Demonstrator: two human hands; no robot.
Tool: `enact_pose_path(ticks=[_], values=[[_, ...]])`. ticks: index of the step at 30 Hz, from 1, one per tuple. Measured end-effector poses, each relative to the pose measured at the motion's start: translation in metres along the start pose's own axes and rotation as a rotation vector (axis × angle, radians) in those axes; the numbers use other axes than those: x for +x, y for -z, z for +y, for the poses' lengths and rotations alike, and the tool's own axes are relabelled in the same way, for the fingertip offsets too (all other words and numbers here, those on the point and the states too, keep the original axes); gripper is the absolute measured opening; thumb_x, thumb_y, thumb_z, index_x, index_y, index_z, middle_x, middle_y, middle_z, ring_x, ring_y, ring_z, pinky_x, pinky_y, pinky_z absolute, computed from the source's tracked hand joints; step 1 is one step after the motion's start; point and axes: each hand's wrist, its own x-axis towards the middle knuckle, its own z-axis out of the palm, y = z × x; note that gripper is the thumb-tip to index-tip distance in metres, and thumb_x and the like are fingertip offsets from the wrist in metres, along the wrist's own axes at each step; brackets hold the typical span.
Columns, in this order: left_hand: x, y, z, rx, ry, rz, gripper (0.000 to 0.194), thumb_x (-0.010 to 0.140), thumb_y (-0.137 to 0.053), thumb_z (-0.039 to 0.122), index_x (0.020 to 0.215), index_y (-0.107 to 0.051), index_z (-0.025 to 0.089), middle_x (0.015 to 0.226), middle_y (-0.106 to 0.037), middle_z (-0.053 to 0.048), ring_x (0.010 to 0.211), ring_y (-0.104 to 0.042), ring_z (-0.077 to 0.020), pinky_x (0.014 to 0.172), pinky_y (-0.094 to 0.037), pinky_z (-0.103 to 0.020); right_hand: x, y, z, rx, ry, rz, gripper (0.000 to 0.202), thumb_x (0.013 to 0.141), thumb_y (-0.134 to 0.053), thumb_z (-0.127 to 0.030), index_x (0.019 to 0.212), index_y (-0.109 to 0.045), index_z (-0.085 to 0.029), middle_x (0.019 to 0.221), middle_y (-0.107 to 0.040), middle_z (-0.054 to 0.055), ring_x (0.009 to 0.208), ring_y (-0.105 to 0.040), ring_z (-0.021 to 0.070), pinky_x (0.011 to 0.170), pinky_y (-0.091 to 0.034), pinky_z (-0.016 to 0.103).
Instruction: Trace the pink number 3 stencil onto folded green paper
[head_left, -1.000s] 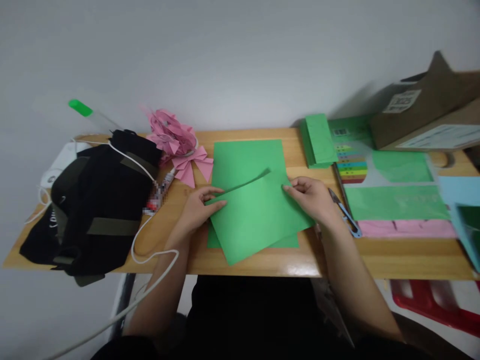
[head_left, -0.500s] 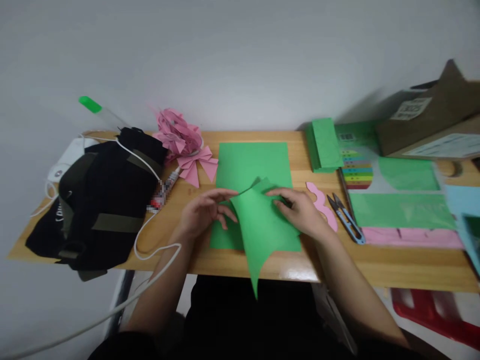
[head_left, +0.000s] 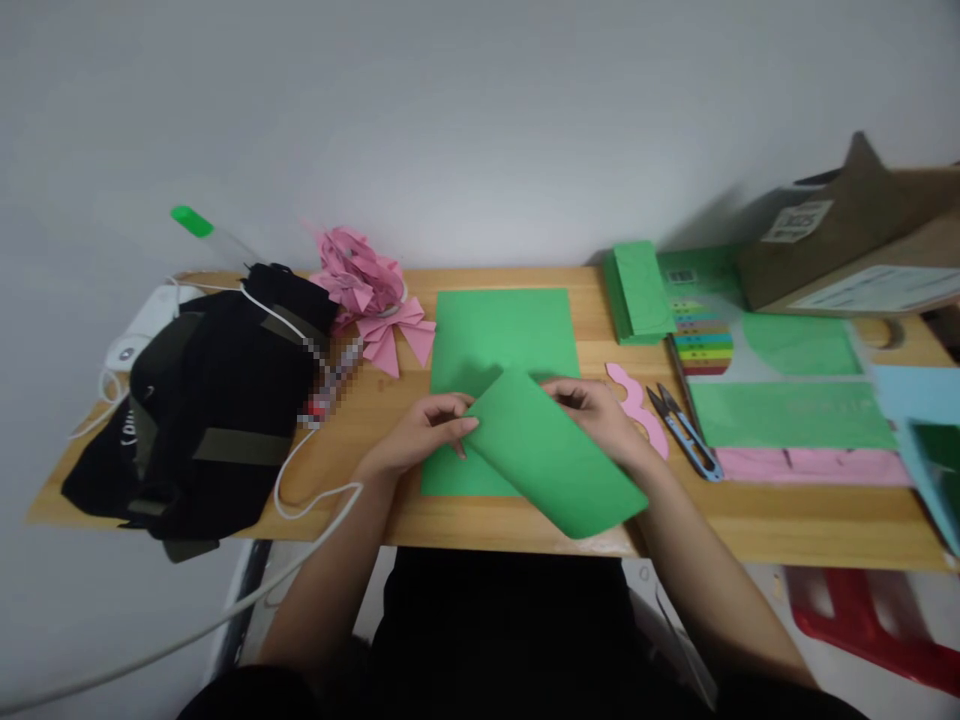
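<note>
A small piece of green paper (head_left: 551, 455) is held tilted above a larger green sheet (head_left: 502, 325) lying on the wooden table. My left hand (head_left: 426, 430) pinches its left corner between thumb and fingers. At the upper right edge, my right hand (head_left: 596, 415) grips it with curled fingers, partly hidden behind the paper. Just right of that hand lie a pink scalloped paper cutout (head_left: 639, 408) and blue-handled thread snips (head_left: 686, 432), blades apart.
On the left are a black bag (head_left: 217, 400), a white cord (head_left: 315, 508), a blurred tube (head_left: 334, 380) and pink paper bows (head_left: 396, 335). Rightward stand a green paper stack (head_left: 641, 290), a plastic packet of coloured paper (head_left: 787, 415) and a cardboard box (head_left: 855, 245).
The small green paper has turned; its pointed, drooping lower end now swings out to the right as a flatter panel. My left fingers have closed on its corner.
</note>
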Motion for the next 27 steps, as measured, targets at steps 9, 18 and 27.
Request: enact_pose_path(ticks=[9,18,27], values=[[0.007,-0.007,-0.007,0.031,-0.055,0.293,0.048,0.063,-0.078,0.054,0.053,-0.046,0.019,0.06,-0.045,0.004,0.061,-0.042,-0.0106,0.06,-0.036,-0.023,0.0,-0.002,-0.001,0.046,-0.035,0.093,0.051,0.074,-0.062,-0.067,0.06,-0.064,-0.018,0.058,-0.055,0.0,0.057,-0.045,0.0117,0.054,-0.037,0.027],[0.01,-0.014,-0.011,0.071,-0.085,0.371,0.041,0.061,-0.077,0.047,0.057,-0.048,0.02,0.061,-0.048,0.004,0.06,-0.043,-0.0104,0.058,-0.035,-0.022,0.002,-0.007,0.001,0.098,0.04,0.114,0.046,0.065,-0.073,-0.063,0.074,-0.069,-0.019,0.069,-0.066,0.002,0.064,-0.055,0.0135,0.058,-0.046,0.028],[0.013,-0.017,0.028,0.219,-0.133,0.191,0.02,0.072,-0.073,0.036,0.079,-0.07,0.019,0.071,-0.063,0.0,0.067,-0.055,-0.0142,0.066,-0.042,-0.025,-0.008,-0.009,-0.027,0.031,0.129,0.214,0.027,0.072,-0.07,-0.046,0.071,-0.068,-0.019,0.069,-0.069,0.004,0.061,-0.057,0.0136,0.058,-0.046,0.028]])
